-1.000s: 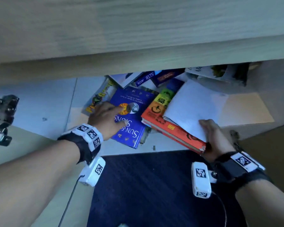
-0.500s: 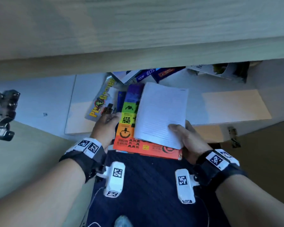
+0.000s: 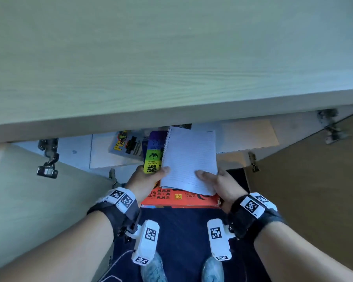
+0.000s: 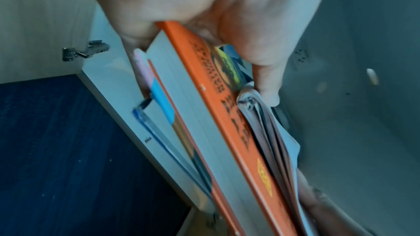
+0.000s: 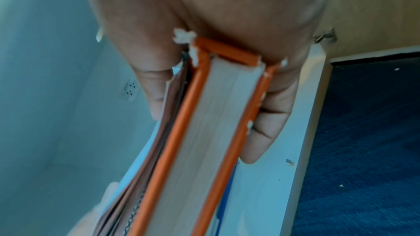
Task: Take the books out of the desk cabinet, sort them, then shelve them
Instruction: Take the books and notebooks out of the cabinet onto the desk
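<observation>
A person bends at an open desk cabinet (image 3: 77, 157) and holds a small stack of books with both hands. The left hand (image 3: 145, 180) grips the stack's left edge, thumb curled over the top and fingers beneath. The right hand (image 3: 218, 184) grips the right edge the same way, thumb pressed on top and fingers curled below.

Under both thumbs lies an open spiral notebook (image 3: 190, 161), its lined page facing up and its wire binding beside the left thumb. The notebook rests on a thick orange book (image 3: 181, 200), whose near edge sticks out toward the wrists. A strip of purple, green and yellow cover shows past the left thumb, just left of the notebook.

In the left wrist view, the orange book (image 4: 227, 114) sits wedged in the palm, with thinner books, one with a blue cover, pressed under it by the fingers (image 4: 141, 65). The thumb (image 4: 265, 78) clamps the notebook's pages against it. In the right wrist view, the orange book (image 5: 204, 123) shows frayed white corners at the palm, and the fingers (image 5: 265, 123) wrap its lower cover.

Beyond the fingertips, a yellow-lettered book (image 3: 126, 145) lies flat on the cabinet floor, apart from the stack. The desk top (image 3: 171, 58) overhangs everything. Below the wrists is dark blue carpet (image 3: 181, 231).
</observation>
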The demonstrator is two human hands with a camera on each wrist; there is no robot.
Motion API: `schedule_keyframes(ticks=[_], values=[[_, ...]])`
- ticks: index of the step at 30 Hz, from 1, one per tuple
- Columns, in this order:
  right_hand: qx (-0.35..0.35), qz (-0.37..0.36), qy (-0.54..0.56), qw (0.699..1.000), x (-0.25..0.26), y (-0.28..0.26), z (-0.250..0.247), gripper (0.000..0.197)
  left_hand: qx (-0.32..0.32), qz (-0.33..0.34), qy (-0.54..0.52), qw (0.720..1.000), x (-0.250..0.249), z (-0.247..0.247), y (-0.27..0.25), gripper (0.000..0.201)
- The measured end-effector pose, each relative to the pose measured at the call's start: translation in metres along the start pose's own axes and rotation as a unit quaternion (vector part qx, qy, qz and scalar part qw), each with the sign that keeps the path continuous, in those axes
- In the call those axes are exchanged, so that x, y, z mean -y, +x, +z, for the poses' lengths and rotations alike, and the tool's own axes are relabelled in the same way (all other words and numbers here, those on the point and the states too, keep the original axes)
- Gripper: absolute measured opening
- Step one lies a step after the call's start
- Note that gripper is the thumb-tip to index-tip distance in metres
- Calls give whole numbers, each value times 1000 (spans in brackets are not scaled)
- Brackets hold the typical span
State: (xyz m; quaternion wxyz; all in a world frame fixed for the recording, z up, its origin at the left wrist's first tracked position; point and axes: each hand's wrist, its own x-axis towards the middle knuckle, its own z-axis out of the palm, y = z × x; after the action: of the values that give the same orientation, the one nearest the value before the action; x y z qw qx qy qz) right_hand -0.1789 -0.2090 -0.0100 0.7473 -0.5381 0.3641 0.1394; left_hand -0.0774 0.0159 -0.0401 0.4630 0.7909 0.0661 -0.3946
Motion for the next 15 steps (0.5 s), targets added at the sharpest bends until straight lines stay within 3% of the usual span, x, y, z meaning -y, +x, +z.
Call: schedule_keyframes(ticks=[4, 7, 12, 15], values=[[-12, 8, 6, 1000, 29, -96, -17, 45, 44, 16, 51, 998, -17, 11, -51, 99], [-16, -4, -13, 1000, 62, -181, -37, 40, 124, 42, 64, 989, -59, 27, -113, 100], [-59, -45, -66, 995, 121, -316, -80, 27, 330, 116, 34, 936, -179, 57, -245, 34], [-108, -67, -73, 989, 154, -365, -102, 28, 363, 154, 17, 919, -227, 75, -278, 14]])
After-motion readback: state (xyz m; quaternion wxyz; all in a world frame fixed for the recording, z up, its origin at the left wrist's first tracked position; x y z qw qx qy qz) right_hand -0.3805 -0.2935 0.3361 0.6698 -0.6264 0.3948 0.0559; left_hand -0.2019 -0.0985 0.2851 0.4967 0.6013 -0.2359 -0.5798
